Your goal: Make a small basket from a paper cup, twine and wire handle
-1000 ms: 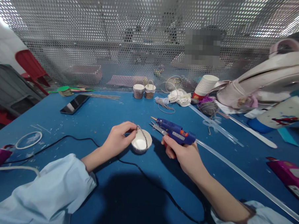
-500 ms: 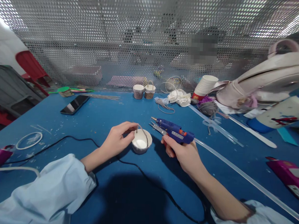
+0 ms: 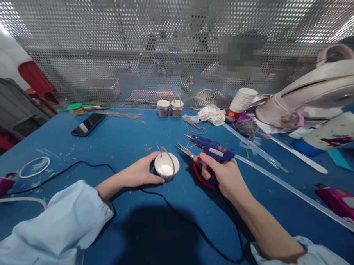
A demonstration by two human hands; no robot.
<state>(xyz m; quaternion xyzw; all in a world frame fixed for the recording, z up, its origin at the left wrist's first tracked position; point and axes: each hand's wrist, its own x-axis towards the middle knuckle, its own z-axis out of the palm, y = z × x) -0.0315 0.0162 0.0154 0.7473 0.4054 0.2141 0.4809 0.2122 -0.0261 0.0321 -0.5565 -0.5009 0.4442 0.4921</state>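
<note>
My left hand (image 3: 143, 169) is curled round the left side of a small paper cup (image 3: 165, 172) with a white inside and a greyish wrapped outside. A thin grey cord (image 3: 170, 157) arches over the cup's rim. In my right hand (image 3: 220, 169) is a blue glue gun (image 3: 213, 148), its tip pointing left and a long clear glue stick (image 3: 280, 193) trailing from its back end. Below the gun, scissors (image 3: 202, 178) with red handles lie on the table, blades spread slightly. My right hand partly covers them.
Two small wrapped cups (image 3: 163, 108) stand at the back. A phone (image 3: 88, 124) lies on the left. Yarn (image 3: 246, 127), stacked paper cups (image 3: 243, 100), a pale bag (image 3: 310, 91) and a bottle (image 3: 326, 133) are on the right. A black cable (image 3: 173, 208) crosses the table's front.
My left hand has gone from pinching the cord at the rim to gripping the cup's side. My right hand has moved slightly right with the glue gun, showing more of the scissors.
</note>
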